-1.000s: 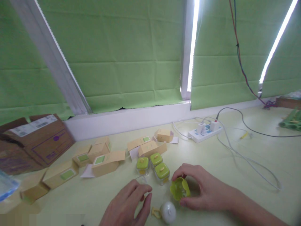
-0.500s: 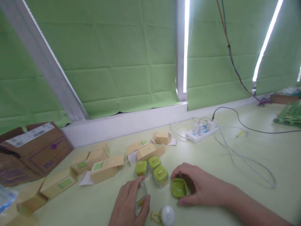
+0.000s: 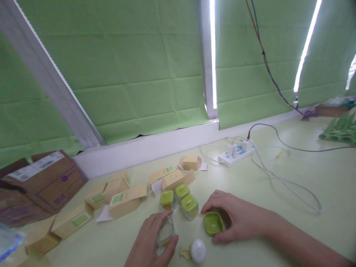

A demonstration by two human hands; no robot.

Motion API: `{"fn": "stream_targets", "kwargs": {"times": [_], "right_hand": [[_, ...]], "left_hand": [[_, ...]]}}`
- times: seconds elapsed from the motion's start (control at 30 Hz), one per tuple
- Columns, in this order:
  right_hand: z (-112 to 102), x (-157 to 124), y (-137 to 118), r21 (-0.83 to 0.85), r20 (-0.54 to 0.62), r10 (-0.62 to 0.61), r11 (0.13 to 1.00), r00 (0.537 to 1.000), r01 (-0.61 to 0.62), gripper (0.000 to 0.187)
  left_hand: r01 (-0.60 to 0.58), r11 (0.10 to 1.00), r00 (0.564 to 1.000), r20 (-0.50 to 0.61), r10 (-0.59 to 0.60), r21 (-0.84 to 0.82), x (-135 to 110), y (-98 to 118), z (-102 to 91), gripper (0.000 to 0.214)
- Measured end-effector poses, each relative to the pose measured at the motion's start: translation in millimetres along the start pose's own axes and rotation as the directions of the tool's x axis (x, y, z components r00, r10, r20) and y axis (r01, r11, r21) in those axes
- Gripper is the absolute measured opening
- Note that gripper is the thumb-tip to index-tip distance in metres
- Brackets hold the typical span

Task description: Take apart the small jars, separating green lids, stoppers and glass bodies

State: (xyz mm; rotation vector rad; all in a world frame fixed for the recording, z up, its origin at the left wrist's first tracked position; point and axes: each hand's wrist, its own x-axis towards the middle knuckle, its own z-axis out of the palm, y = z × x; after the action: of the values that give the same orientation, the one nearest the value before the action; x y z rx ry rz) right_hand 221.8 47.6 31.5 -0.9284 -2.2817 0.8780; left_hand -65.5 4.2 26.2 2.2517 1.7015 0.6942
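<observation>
My left hand (image 3: 151,241) is wrapped round a small clear glass jar (image 3: 165,233) standing on the pale green table (image 3: 278,207). My right hand (image 3: 239,220) grips a green square lid (image 3: 213,223), underside up, low over the table just right of the jar. Between my hands, close to me, lies a white round stopper with a yellow tab (image 3: 197,251). Behind the hands stand three small glass jars with green lids (image 3: 180,198), close together.
Several tan cartons with green labels (image 3: 126,196) lie scattered at the left and behind the jars. A brown shipping box (image 3: 44,181) sits far left. A white power strip (image 3: 236,154) with trailing cables (image 3: 292,187) lies at the right. Green blinds cover the window behind.
My right hand turned the green lid from tilted to flat, underside up, and lowered it towards the table. My left hand closed round the clear jar. The view drifted right.
</observation>
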Motion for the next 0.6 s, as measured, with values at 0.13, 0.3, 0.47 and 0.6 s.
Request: {"fn": "stream_targets", "kwargs": {"times": [0.13, 0.3, 0.47, 0.6], "right_hand": [[7, 0, -5, -0.044, 0.052, -0.018, 0.999, 0.998, 0.020, 0.056], [25, 3, -16, -0.013, 0.064, -0.014, 1.000, 0.998, 0.015, 0.056], [43, 9, -26, -0.001, -0.013, -0.006, 1.000, 1.000, 0.006, 0.050], [55, 16, -27, -0.015, -0.030, 0.025, 1.000, 0.999, -0.025, 0.058]], "left_hand": [[-0.021, 0.999, 0.993, 0.118, 0.025, -0.033, -3, -1, -4.7, 0.057], [-0.059, 0.994, 0.961, 0.263, 0.080, -0.088, -4, -7, 4.5, 0.086], [0.011, 0.996, 0.959, 0.284, 0.013, -0.084, -6, -1, -2.9, 0.085], [0.022, 0.991, 0.975, 0.224, 0.007, -0.130, -10, -3, -15.7, 0.068]]}}
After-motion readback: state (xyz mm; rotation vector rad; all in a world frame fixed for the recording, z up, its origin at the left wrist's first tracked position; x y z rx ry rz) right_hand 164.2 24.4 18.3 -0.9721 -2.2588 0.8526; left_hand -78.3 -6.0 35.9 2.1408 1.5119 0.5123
